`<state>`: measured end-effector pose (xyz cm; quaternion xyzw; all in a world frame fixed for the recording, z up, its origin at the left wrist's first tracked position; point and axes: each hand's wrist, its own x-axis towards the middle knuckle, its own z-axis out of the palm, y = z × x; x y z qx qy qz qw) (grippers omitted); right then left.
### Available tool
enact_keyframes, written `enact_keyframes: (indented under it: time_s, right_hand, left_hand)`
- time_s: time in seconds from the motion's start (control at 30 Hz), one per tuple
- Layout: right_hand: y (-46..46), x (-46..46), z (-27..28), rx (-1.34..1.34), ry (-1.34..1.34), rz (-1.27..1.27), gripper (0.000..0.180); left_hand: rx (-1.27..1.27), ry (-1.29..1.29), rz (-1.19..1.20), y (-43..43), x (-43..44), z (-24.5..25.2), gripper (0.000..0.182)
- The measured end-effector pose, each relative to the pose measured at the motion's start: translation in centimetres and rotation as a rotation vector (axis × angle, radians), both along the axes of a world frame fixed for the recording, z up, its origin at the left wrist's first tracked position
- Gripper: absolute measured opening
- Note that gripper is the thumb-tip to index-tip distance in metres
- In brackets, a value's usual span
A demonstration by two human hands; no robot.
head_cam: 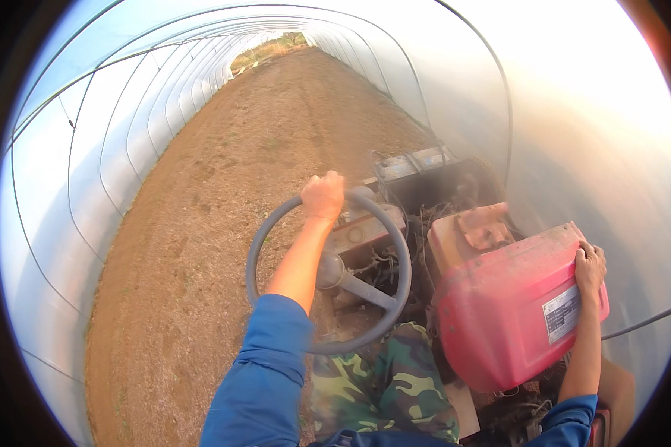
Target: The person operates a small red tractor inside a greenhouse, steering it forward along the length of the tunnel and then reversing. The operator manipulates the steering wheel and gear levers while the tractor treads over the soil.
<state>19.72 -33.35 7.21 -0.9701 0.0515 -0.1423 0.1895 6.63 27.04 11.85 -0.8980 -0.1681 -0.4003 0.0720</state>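
My left hand (323,196) is closed around the top of the rim of a grey steering wheel (405,262). The arm crosses over the wheel and hides part of its hub. Off to the right, my right hand (590,267) rests on the far edge of a dusty red metal cover (503,313), fingers bent over the edge. A printed plate (562,314) bearing writing is fixed to that cover beside the wrist. My legs in camouflage trousers (380,385) are below the wheel, on the seat of a small tractor.
A long plastic-film tunnel with thin metal hoops (414,72) encloses bare brown soil (201,268). Its right film wall (587,184) stands close beside the machine. Ahead are a battery-like box (411,162) and exposed wiring. Far off, the tunnel opens onto dry vegetation (274,49).
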Motion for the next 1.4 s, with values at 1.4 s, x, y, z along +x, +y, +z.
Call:
enact_keyframes:
  time_s: [1.4]
  right_hand:
    - [-0.3, 0.0, 0.0, 0.007, 0.004, -0.012, 0.040]
  left_hand:
    - [-0.159, 0.091, -0.515, -21.5, -14.3, -6.5, 0.016]
